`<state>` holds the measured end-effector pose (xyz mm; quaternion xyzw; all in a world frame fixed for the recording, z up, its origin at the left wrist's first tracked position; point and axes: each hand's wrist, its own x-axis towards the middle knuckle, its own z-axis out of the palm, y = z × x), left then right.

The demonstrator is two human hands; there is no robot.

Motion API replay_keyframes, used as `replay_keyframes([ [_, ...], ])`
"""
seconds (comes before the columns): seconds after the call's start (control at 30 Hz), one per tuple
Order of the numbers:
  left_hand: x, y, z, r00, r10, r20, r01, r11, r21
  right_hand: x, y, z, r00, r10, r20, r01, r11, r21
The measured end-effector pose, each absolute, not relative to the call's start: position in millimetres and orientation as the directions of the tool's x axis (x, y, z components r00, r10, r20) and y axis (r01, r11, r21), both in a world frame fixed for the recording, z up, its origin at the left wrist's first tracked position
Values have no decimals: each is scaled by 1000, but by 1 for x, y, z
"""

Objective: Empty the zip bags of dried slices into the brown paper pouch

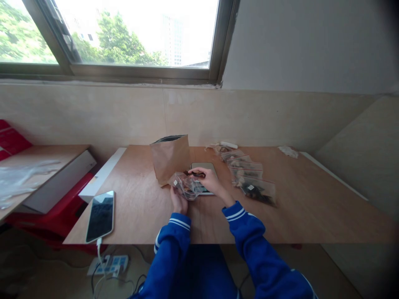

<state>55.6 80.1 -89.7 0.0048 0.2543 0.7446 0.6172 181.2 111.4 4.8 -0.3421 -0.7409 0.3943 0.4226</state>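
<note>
My left hand grips a small clear plastic bag from below, just above the wooden table. My right hand reaches over the bag's mouth, its fingers pinched on a small dark piece. Under the hands lies a flat grey scale or tablet. A brown paper pouch stands open just behind the bag, to the left.
A row of several filled clear bags runs along the table to the right of my hands. A phone on a white cable lies at the front left corner. A white scrap lies far right. A power strip sits on the floor.
</note>
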Motion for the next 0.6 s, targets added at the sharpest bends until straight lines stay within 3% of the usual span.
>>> replay_keyframes([
  [0.23,53,79,-94,-313,904,-290,-921,-215,324,152,152,93,-360,797,485,-255,416,-873],
  [0.33,52,80,-100,-306,907,-289,-924,-210,318,128,171,117,-384,763,520,-334,410,-849],
  [0.43,52,80,-102,-306,909,-284,-923,-210,321,109,189,122,-380,767,518,-263,447,-855],
  [0.53,53,80,-102,-300,905,-303,-926,-199,322,100,201,111,-435,763,479,-18,524,-852],
  [0.6,54,79,-101,-299,902,-313,-924,-192,331,97,203,101,-489,725,486,139,614,-777],
])
